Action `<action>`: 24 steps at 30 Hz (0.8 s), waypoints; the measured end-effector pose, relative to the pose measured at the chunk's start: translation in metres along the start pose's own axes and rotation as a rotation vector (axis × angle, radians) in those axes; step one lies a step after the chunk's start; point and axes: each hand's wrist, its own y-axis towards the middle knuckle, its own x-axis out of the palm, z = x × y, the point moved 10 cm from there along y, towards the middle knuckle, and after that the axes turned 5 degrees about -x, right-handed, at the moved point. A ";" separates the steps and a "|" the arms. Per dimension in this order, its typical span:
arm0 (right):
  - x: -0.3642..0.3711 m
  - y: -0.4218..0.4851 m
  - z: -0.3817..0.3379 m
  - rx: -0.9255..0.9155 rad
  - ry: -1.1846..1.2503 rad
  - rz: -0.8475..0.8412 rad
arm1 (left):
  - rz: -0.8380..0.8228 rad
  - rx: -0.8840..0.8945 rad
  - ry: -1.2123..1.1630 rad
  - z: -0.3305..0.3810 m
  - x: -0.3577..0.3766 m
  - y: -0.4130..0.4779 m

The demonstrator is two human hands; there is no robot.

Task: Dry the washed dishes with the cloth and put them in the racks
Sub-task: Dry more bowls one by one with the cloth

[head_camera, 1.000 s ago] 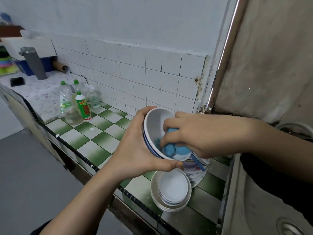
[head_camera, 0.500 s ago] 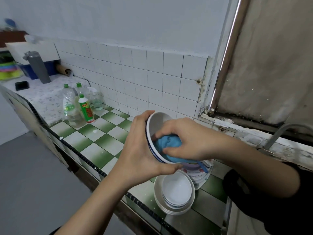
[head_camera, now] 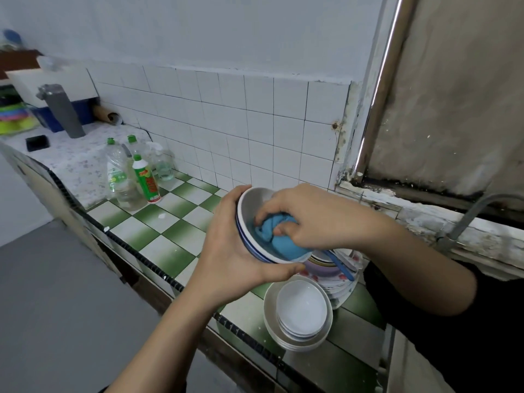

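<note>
My left hand [head_camera: 229, 251] grips a white bowl with a blue rim [head_camera: 249, 211] from outside, tilted with its opening facing right, above the counter. My right hand [head_camera: 309, 219] holds a bunched blue cloth [head_camera: 279, 236] pressed inside the bowl. Just below stands a stack of white bowls [head_camera: 300, 310] on the green-and-white tiled counter [head_camera: 158, 231]. Behind that stack is a pile of patterned plates and a purple bowl [head_camera: 337, 275] with a blue utensil handle sticking out. No rack is in view.
Several dish-soap bottles [head_camera: 133, 174] stand at the back left of the counter by the tiled wall. A grey flask [head_camera: 63, 112] and a black item [head_camera: 37, 142] sit on the speckled surface further left. A tap pipe [head_camera: 470, 214] is at right.
My right hand has turned the cloth inside the bowl, moving it lower toward the rim. The view has shifted slightly; the bowl stays in my left hand.
</note>
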 end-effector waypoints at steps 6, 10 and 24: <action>0.001 -0.001 0.012 0.074 0.421 0.361 | -0.004 0.029 -0.035 -0.001 0.004 0.002; 0.015 0.000 0.002 -0.041 0.806 0.165 | -0.012 0.021 -0.016 -0.004 0.002 0.000; 0.013 0.001 0.022 0.091 1.109 0.419 | 0.078 0.115 0.015 0.005 0.003 -0.001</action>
